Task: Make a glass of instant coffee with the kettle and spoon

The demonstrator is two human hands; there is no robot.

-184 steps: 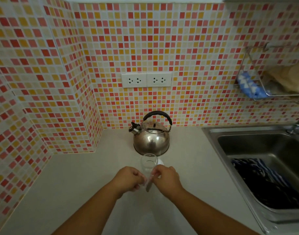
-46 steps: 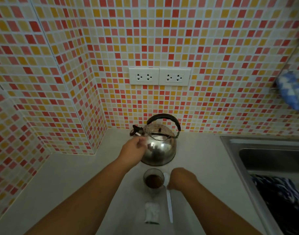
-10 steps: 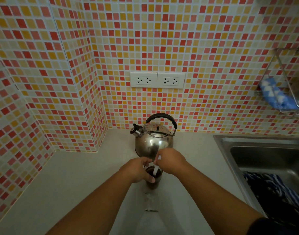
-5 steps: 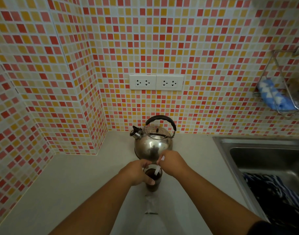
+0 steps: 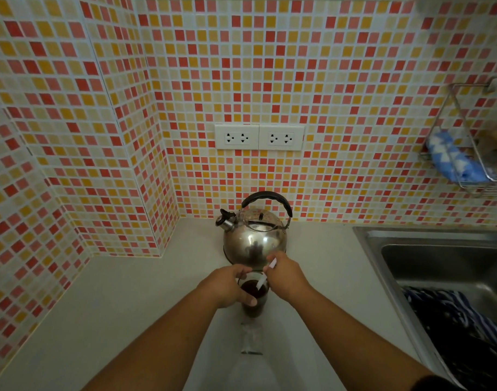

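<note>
The fingers of the left hand are wrapped around the glass, clamped on its side just below the rim. The fingers of the right hand are pinched together on a white spoon, whose lower end dips into the dark coffee in the glass while its handle tip sticks up past the knuckles. The glass stands upright on the pale bench, just in front of the steel kettle. The kettle sits near the tiled wall, its black handle up and its spout pointing left. In front of the glass, nearer the person, a clear, crumpled sachet lies flat on the bench. To the right of the glass, well apart, is a steel sink with dark striped cloth in it. On the wall behind the kettle are two white sockets.
</note>
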